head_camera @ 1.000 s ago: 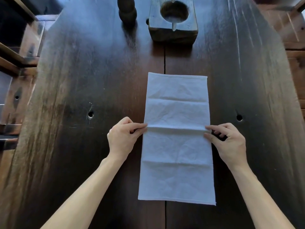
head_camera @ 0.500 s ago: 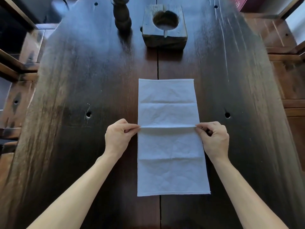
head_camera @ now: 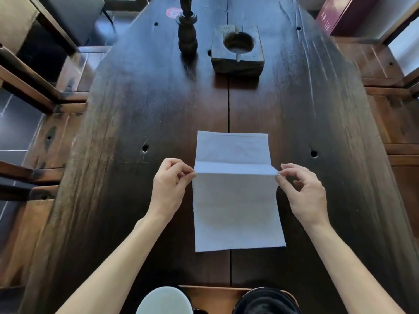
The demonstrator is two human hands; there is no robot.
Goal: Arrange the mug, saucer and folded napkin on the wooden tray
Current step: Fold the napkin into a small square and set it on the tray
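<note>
Folding is under way in the head view: the pale blue cloth napkin (head_camera: 238,200) lies on the dark wooden surface (head_camera: 136,109), its middle pinched up into a raised crease by the fingers of the left hand (head_camera: 169,189) and right hand (head_camera: 303,196) at opposite edges. Near the bottom edge, a white rounded mug (head_camera: 163,301) and dark saucer (head_camera: 265,301) sit at the wooden tray (head_camera: 213,295). Judging by this, the napkin's folding and placing remain.
</note>
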